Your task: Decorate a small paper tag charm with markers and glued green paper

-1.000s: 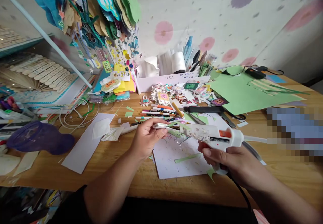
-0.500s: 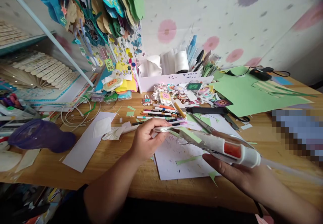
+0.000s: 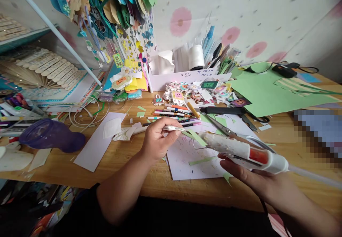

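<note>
My left hand is closed in a pinch on a thin white paper piece with a green strip hanging from its right end. My right hand grips a white glue gun with an orange window, its nozzle pointing left toward the green strip and a little right of it. Both hands hover over a white sheet speckled with glue and green scraps on the wooden table.
Marker pens, scissors, a black ruler and a pile of small cut-outs lie behind the hands. A white organiser box, green paper, a second black glue gun and a purple object at left.
The glue gun has tilted and drawn back to the right, away from the paper piece. My left hand keeps its pinch and has barely moved. The view shifted slightly.
</note>
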Motion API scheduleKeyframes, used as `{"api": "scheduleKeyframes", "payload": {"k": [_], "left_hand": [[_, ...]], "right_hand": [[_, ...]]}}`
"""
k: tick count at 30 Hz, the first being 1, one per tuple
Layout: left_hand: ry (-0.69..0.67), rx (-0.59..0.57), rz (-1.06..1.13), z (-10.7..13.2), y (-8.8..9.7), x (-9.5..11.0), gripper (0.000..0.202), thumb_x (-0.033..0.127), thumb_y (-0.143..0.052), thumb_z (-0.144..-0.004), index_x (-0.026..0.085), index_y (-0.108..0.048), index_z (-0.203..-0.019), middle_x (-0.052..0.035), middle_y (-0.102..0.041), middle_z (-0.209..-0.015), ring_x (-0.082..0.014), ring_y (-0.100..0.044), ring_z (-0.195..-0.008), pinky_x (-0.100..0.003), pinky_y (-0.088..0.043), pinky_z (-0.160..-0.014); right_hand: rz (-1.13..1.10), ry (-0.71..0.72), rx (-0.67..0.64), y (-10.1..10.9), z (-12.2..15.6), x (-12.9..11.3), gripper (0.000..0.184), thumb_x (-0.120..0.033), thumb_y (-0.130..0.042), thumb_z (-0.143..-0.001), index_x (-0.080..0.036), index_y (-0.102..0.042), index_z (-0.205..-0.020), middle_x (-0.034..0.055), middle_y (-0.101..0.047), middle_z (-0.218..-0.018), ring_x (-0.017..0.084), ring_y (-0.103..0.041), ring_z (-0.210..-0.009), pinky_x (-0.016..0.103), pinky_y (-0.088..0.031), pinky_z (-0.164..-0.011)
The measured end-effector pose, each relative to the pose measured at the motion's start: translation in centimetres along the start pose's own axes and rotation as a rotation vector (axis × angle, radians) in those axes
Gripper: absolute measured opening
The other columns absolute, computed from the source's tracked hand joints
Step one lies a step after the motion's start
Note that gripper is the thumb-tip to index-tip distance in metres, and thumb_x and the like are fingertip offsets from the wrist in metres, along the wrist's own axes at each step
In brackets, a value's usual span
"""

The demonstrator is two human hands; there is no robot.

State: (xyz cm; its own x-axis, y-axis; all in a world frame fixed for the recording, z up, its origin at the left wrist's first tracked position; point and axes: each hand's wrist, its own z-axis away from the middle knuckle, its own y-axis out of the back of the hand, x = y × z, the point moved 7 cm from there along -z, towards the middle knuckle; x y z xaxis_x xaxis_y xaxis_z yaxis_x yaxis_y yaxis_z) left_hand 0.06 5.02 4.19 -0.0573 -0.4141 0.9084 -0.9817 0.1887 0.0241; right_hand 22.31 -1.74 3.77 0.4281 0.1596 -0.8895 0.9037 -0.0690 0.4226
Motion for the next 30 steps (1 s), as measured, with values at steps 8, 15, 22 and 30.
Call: {"api": "scheduleKeyframes", "payload": {"k": [8, 15, 22, 30], "left_hand": [[0.156, 0.074, 0.030, 0.1, 0.1, -0.7, 0.013, 0.026, -0.072, -0.074, 0.018, -0.065, -0.083, -0.0021, -0.070, -0.080, -0.0124, -0.063, -0.067, -0.023, -0.049, -0.061], [-0.095, -0.053, -0.143, 0.4, -0.5, 0.4, 0.018, 0.018, -0.066, -0.080, 0.019, -0.067, -0.098, -0.0082, -0.072, -0.101, -0.0191, -0.067, -0.096, -0.031, -0.053, -0.084], [-0.093, -0.008, 0.011, 0.4, -0.4, 0.4, 0.015, 0.016, -0.067, -0.080, 0.019, -0.062, -0.094, -0.0070, -0.073, -0.099, -0.0174, -0.069, -0.093, -0.028, -0.056, -0.077], [0.063, 0.028, 0.193, 0.5, -1.1, -0.5, 0.013, 0.019, -0.072, -0.076, 0.018, -0.063, -0.086, -0.0063, -0.074, -0.093, -0.0166, -0.070, -0.083, -0.026, -0.055, -0.071]], "right_hand": [[-0.574, -0.346, 0.045, -0.2, -0.8, 5.0, 0.033, -0.049, -0.073, -0.069, -0.018, -0.069, -0.079, 0.0001, -0.057, -0.048, 0.016, -0.056, -0.047, 0.032, -0.055, -0.057], [-0.747, -0.404, 0.067, -2.8, -2.6, 1.7, 0.037, -0.037, -0.087, -0.054, -0.016, -0.068, -0.079, 0.0029, -0.066, -0.062, 0.016, -0.060, -0.059, 0.027, -0.050, -0.056], [-0.700, -0.144, 0.083, -3.2, -2.6, 0.5, 0.035, -0.023, -0.079, -0.071, -0.027, -0.061, -0.101, 0.0000, -0.069, -0.089, 0.014, -0.061, -0.078, 0.024, -0.050, -0.067], [-0.502, 0.072, 0.031, -4.1, -2.2, -2.3, 0.020, -0.028, -0.070, -0.080, -0.028, -0.061, -0.098, 0.0005, -0.069, -0.091, 0.017, -0.062, -0.083, 0.030, -0.050, -0.076]]}}
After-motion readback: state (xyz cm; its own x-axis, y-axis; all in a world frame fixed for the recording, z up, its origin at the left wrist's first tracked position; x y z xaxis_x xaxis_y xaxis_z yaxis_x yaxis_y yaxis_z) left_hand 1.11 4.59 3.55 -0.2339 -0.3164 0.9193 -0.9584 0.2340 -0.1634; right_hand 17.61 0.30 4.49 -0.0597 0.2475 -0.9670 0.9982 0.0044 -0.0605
